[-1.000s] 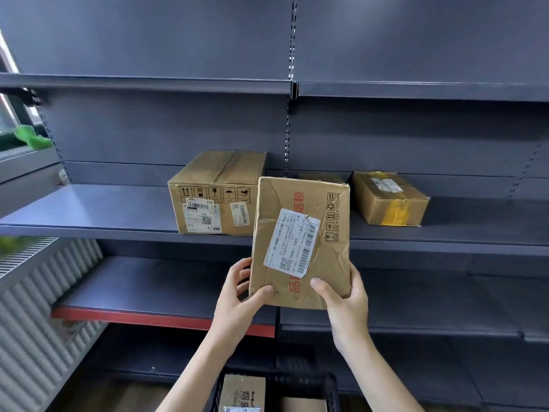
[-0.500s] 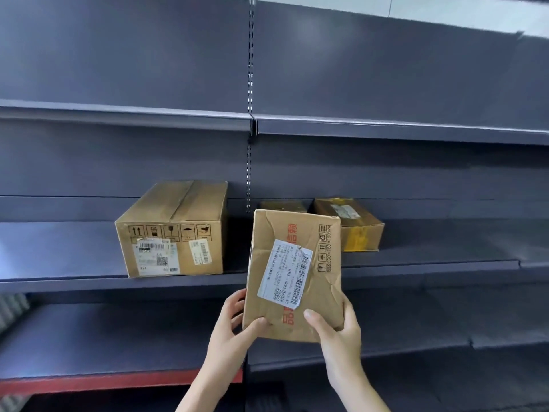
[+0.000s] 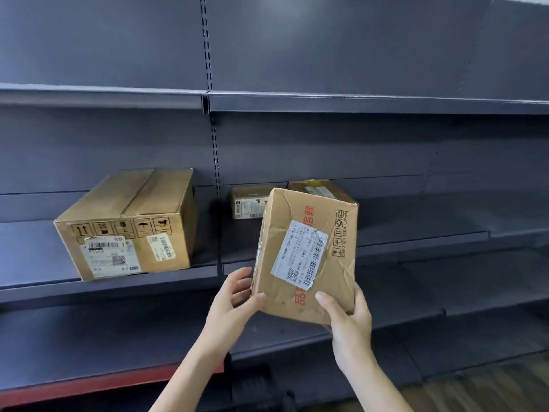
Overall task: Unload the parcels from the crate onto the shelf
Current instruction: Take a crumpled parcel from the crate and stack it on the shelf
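I hold a creased brown cardboard parcel [image 3: 309, 254] with a white barcode label and red print, upright and slightly tilted, in front of the middle shelf [image 3: 416, 242]. My left hand [image 3: 234, 298] grips its lower left corner. At its lower right edge my right hand [image 3: 347, 319] holds it from below. A large carton [image 3: 130, 224] stands on the same shelf to the left. Two smaller parcels sit behind the held one: a small one [image 3: 248, 203] and one with yellow tape [image 3: 318, 187], partly hidden. Only a dark corner of the crate [image 3: 255, 388] shows at the bottom.
Dark grey metal shelving fills the view, with an upper shelf [image 3: 326, 102] and a lower shelf [image 3: 89, 346] with a red front edge. A slotted upright [image 3: 212, 138] splits the bays. Wood floor [image 3: 490, 391] shows at the bottom right.
The view has swung up and to the right, so the crate has dropped almost out of sight. The held parcel has tilted slightly and sits further right, against the shelf's right bay.
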